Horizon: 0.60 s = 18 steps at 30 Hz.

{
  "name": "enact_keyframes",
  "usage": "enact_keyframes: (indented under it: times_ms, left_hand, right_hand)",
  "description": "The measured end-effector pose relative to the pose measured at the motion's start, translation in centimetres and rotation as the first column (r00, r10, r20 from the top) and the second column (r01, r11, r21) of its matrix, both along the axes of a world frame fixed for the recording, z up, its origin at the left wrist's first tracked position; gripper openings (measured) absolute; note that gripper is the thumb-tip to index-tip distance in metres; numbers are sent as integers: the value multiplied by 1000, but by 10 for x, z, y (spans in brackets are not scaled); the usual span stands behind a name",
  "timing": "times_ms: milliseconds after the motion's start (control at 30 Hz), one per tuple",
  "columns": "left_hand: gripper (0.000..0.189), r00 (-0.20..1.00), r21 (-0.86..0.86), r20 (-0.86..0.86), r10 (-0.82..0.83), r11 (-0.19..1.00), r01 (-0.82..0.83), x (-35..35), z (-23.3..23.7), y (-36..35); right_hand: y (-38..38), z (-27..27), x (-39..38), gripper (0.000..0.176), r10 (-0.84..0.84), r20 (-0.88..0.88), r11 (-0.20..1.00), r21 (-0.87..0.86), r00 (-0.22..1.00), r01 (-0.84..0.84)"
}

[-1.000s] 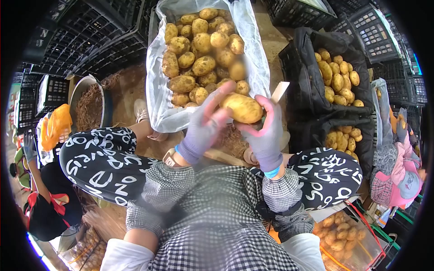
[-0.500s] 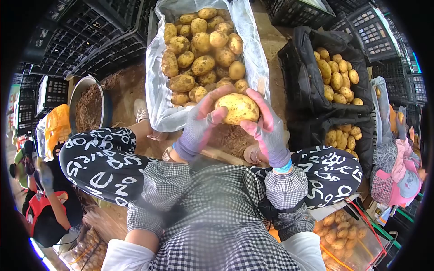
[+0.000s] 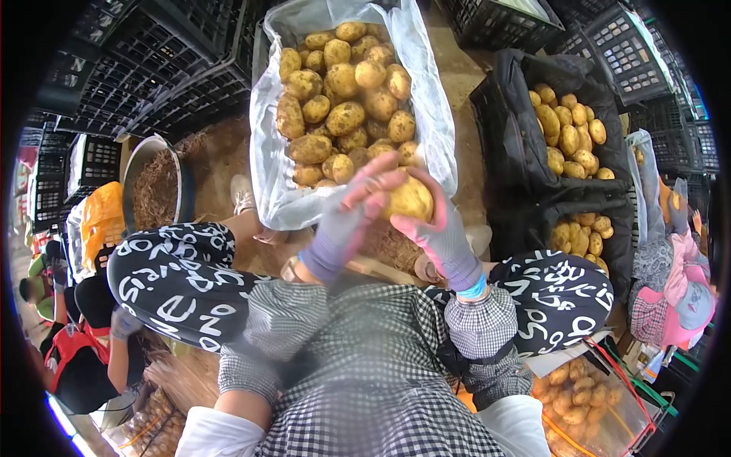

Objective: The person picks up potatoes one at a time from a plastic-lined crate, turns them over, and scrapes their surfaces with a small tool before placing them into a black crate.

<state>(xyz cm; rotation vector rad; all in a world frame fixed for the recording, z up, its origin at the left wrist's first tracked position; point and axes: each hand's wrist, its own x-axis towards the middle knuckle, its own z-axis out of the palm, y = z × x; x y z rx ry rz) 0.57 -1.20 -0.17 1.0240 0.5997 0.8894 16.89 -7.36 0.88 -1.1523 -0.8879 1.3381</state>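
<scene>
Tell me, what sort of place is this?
Probably a potato sorting or packing area: there's a white-lined crate heaped with potatoes, black-lined crates holding more, and other black plastic crates crowded around.

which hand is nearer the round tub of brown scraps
Left. The left hand is to the right of the round tub; the right hand is farther right, holding a potato.
</scene>
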Motion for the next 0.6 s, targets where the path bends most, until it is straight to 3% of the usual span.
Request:
enact_keyframes:
  times_ms: [100, 167, 200, 233, 300, 367, 433, 500, 533, 600]
  left_hand:
    - [32, 994, 276, -85, 65, 960, -39, 14, -1, -5]
    - [33, 979, 411, -165, 122, 911, -44, 21, -2, -7]
    - [32, 966, 288, -222, 129, 956, -61, 21, -1, -9]
    - [32, 933, 326, -318, 168, 944, -59, 21, 0, -4]
    - [32, 832, 401, -493, 255, 915, -43, 21, 0, 23]
    - [45, 654, 374, -705, 275, 927, 13, 6, -21, 64]
    - [56, 473, 440, -788, 393, 898, -13, -1, -40, 103]
    - [65, 385, 474, -825, 414, 877, 73, 15, -39, 131]
    - [69, 342, 489, -837, 427, 865, 116, 25, -38, 144]
    - [73, 311, 520, -837, 451, 831, 196, 52, -47, 173]
  right_hand:
    - [-6, 0, 8, 59, -27, -113, 963, -270, 993, -5]
    - [-12, -4, 21, 49, -141, -171, 964, -249, 975, 95]
    - [-14, -5, 29, 46, -196, -198, 959, -242, 960, 146]
    - [-16, -6, 39, 43, -248, -226, 952, -237, 942, 193]
    - [-10, 8, 67, 56, -533, -441, 845, -307, 722, 437]
    - [-24, 9, 128, 60, -189, -864, 903, 34, 468, 427]
    - [-41, 34, 150, 66, 122, -915, 809, 317, 385, 495]
    - [-56, 48, 167, 70, -271, -921, 572, 79, 279, 817]
    - [-59, 52, 168, 56, -300, -903, 546, 102, 307, 832]
    - [-53, 43, 163, 50, -536, -653, 512, 251, 534, 821]
